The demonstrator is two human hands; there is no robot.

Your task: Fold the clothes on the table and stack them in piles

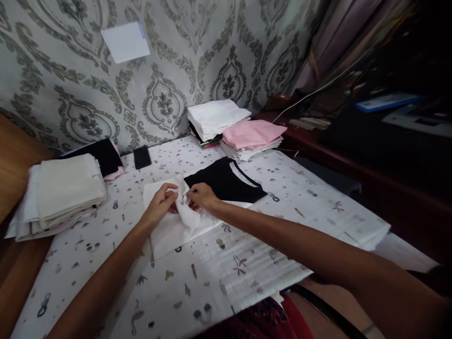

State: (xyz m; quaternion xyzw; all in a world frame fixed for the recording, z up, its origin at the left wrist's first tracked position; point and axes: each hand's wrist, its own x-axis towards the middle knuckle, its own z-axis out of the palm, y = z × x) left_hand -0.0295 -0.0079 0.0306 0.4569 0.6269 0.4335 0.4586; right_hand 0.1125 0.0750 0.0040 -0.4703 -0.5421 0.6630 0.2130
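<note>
A white cloth [171, 233] lies on the table in front of me, its middle bunched into a raised fold. My left hand [159, 201] is at the left of that fold, fingers curled around the fabric. From the other side my right hand [204, 195] pinches the same fold, with its fingertips partly hidden by the cloth. A black folded garment [222, 181] lies just beyond my right hand, a white strip [243, 174] showing along its far edge. White fabric shows along the garment's near side too, partly covered by my right wrist.
Folded beige and white cloths [70, 183] are stacked at the left, beside a black folded cloth [102, 157]. A dark phone-like object [142, 157] lies near the wall. At the back stand a white stack [217, 115] and a pink-topped stack [252, 134]. Dark furniture [388, 207] borders the right.
</note>
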